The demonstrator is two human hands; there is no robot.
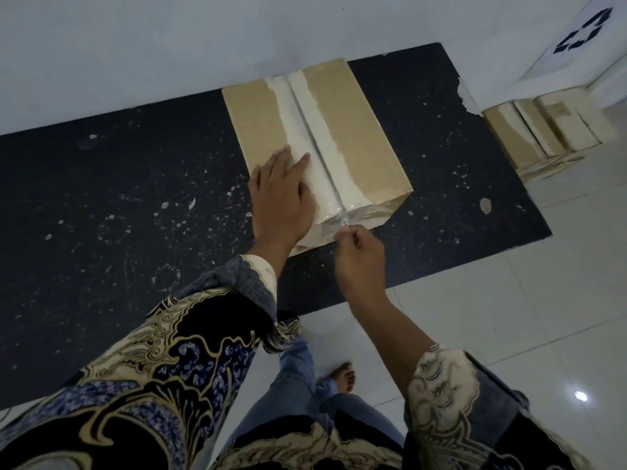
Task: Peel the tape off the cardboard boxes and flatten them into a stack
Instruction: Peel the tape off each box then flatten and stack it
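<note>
A closed brown cardboard box (pixel 356 130) stands on a dark speckled counter (pixel 135 198). A pale band runs along its centre seam, and clear tape (pixel 334 212) wraps over the near edge. My left hand (pixel 281 198) lies flat on the box top near that edge, fingers straight. My right hand (pixel 359 256) is just in front of the box's near face, pinching the end of the tape between thumb and fingertips.
Several flattened or folded cardboard pieces (pixel 543 130) stand against the wall at the right. A white box with a recycling symbol (pixel 583 39) sits above them. White floor tiles (pixel 509 300) and my bare foot (pixel 344 376) are below. A wall backs the counter.
</note>
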